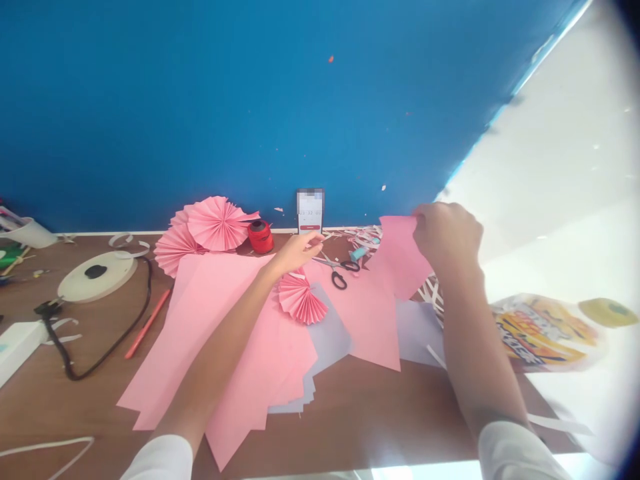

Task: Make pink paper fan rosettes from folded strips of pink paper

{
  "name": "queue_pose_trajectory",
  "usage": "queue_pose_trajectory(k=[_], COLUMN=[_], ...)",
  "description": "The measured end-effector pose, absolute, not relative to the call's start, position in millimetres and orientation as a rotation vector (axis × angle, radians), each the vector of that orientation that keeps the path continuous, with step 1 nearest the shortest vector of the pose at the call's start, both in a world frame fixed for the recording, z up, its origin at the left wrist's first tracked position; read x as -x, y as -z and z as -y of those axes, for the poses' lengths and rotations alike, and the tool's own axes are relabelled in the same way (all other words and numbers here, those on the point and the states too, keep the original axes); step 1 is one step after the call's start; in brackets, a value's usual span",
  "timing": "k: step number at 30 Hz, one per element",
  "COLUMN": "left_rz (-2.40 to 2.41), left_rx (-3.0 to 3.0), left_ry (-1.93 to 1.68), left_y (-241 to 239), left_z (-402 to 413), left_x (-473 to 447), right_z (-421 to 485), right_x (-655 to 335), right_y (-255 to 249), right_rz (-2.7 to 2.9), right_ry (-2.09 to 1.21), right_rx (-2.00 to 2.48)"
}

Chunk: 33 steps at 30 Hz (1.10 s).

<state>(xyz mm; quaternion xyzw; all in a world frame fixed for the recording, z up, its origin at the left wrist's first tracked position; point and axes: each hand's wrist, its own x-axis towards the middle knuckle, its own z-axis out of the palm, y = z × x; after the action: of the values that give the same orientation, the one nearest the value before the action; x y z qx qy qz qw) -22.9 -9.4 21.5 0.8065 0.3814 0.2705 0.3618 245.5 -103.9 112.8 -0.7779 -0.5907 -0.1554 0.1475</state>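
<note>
My right hand (447,233) is closed on the upper corner of a pink paper sheet (380,300), lifting it off the brown table (390,407). My left hand (299,252) reaches forward over a stack of pink sheets (225,333), fingers loosely curled, nearest the scissors (337,270); whether it holds anything is unclear. A small pleated pink fan (301,300) lies just below that hand. Larger pink paper fans (210,227) lean at the blue wall.
A red thread spool (261,237) and a standing phone (310,211) sit by the wall. At left are a round white device (97,273) with a black cable (115,333) and an orange pencil (147,323). White paper strips (430,290), a printed bag (543,333) and a tape roll (607,312) lie right.
</note>
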Motion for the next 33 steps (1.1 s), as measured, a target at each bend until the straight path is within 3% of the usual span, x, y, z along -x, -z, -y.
queue_pose_trajectory(k=[6, 14, 19, 23, 28, 33], left_rz=[-0.782, -0.783, -0.765, -0.869, -0.999, -0.924], left_rx=[-2.001, -2.033, -1.849, -1.7, -1.239, -1.167], left_ry=[-0.784, -0.938, -0.72, -0.968, -1.275, -1.268], left_y=[-25.1, -44.1, -39.3, -28.8, -18.5, -13.0], left_z=[18.3, 24.5, 18.7, 2.3, -11.2, -13.0], left_x=[16.9, 22.4, 27.8, 36.0, 44.2, 40.7], right_z=[108.1, 114.5, 114.0, 100.5, 81.8, 79.1], right_x=[-222.1, -198.2, -181.9, -176.4, -173.6, -166.7], right_y=[-122.7, -119.0, -114.4, -96.4, -51.2, -25.2], right_rz=[1.708, 1.957, 1.912, 1.881, 2.437, 2.538], right_ry=[0.658, 0.169, 0.17, 0.306, -0.108, -0.208], right_rx=[1.574, 1.147, 1.328, 1.76, 2.007, 2.136])
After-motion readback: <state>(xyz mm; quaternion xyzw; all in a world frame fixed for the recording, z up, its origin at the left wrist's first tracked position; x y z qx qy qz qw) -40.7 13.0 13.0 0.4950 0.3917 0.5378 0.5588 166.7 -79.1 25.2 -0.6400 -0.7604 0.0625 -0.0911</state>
